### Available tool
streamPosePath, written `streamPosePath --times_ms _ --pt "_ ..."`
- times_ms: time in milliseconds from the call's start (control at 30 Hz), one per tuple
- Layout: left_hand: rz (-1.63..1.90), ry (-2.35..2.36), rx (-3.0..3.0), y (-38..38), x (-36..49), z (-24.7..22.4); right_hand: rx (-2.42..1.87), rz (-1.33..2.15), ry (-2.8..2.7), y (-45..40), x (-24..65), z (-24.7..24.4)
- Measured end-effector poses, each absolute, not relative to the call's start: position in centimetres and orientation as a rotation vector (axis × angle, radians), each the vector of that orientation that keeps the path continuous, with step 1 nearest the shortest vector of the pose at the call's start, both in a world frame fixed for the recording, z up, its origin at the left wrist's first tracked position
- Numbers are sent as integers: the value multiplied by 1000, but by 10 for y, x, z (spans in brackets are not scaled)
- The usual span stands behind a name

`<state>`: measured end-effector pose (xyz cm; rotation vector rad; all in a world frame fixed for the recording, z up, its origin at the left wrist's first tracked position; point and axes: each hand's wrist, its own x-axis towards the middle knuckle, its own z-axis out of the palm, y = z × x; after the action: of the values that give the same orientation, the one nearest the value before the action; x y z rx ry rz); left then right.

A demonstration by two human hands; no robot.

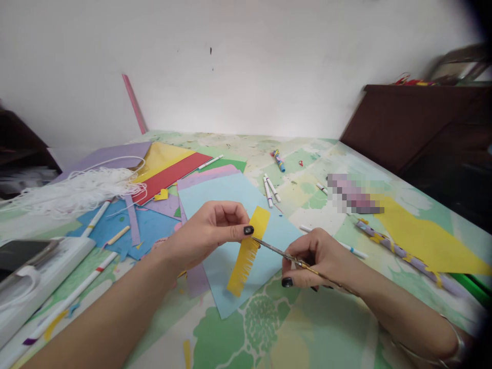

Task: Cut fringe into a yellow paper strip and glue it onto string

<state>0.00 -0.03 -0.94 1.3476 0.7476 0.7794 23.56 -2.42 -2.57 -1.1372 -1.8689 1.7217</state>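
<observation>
A person's left hand [223, 225] pinches a yellow paper strip [244, 264] between thumb and fingers, while the right hand [321, 261] grips a pair of scissors [279, 250], its blades reaching the strip's right edge just beside the left thumb; whether the blades are parted is too small to tell. The strip hangs at a slant above a light blue sheet [230, 192], its lower right edge cut into a fringe and its upper end uncut. Dark polish shows on both thumbnails, and a bracelet [459, 343] circles the right wrist. The blue sheet lies on a green-and-white floral tablecloth [246, 328], overlapping pink and purple paper. To the left sit a tangle of white string [77, 192], a red strip [172, 178] and a white power strip [61, 277] bearing a dark phone [23, 256]. Two white markers [267, 190] lie beyond the hands; at right, a purple-and-yellow patterned roll [403, 256] rests near a yellow sheet [426, 238]. A pink stick [134, 105] leans against the white wall [269, 61].
</observation>
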Motion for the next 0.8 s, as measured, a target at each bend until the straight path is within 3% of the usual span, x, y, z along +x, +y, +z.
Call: streamPosePath --times_ms 800 --pt "781 732 1328 0 -1 -12 -1175 1723 -1826 -25 233 -24"
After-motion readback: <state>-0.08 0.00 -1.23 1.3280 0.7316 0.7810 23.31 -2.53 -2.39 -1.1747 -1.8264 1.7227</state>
